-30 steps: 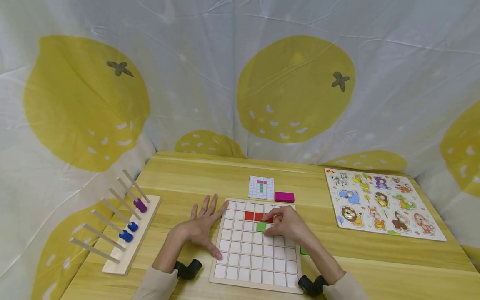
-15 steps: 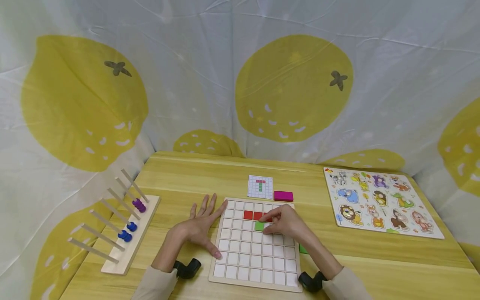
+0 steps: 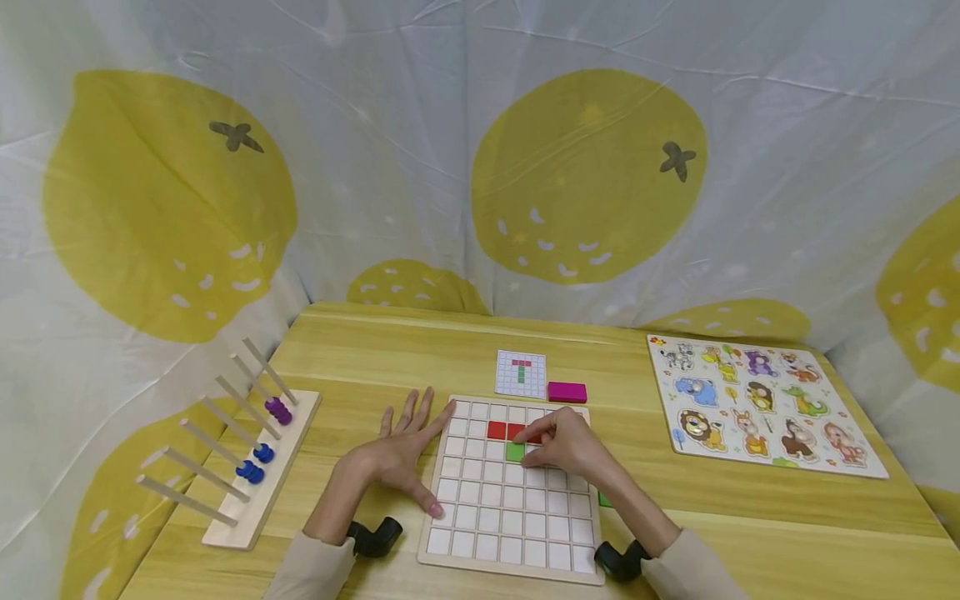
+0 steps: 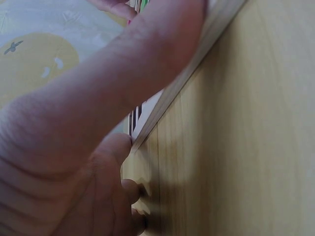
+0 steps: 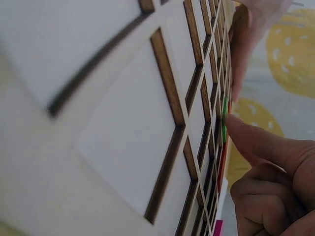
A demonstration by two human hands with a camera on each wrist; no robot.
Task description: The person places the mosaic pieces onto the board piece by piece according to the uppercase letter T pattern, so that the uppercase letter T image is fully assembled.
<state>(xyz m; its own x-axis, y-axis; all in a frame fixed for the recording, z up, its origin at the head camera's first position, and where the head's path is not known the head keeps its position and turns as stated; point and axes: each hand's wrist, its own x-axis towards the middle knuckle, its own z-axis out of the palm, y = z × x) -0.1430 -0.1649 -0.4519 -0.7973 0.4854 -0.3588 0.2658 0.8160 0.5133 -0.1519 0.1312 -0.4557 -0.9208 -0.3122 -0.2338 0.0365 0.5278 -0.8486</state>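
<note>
A white-celled wooden grid board (image 3: 480, 521) lies in front of me, with several red tiles (image 3: 497, 431) in a row near its top. Just below the red row is a square green tile (image 3: 514, 452). My right hand (image 3: 564, 443) pinches it at its right side between thumb and index finger. In the right wrist view the green tile (image 5: 225, 120) shows edge-on by the thumb tip, and the other fingers are curled. My left hand (image 3: 397, 454) is spread along the board's left edge, its thumb on the lower left border and its index finger at the upper left corner.
Behind the board lie a pattern card (image 3: 521, 374) with a red and green T and a magenta block (image 3: 567, 392). A peg rack (image 3: 272, 462) with beads stands left, an animal puzzle (image 3: 765, 408) right. Another green piece (image 3: 606, 500) shows partly beside my right forearm.
My right hand has shifted slightly left with the green tile, which now sits squarer under the middle red tile. The left hand has stayed in place.
</note>
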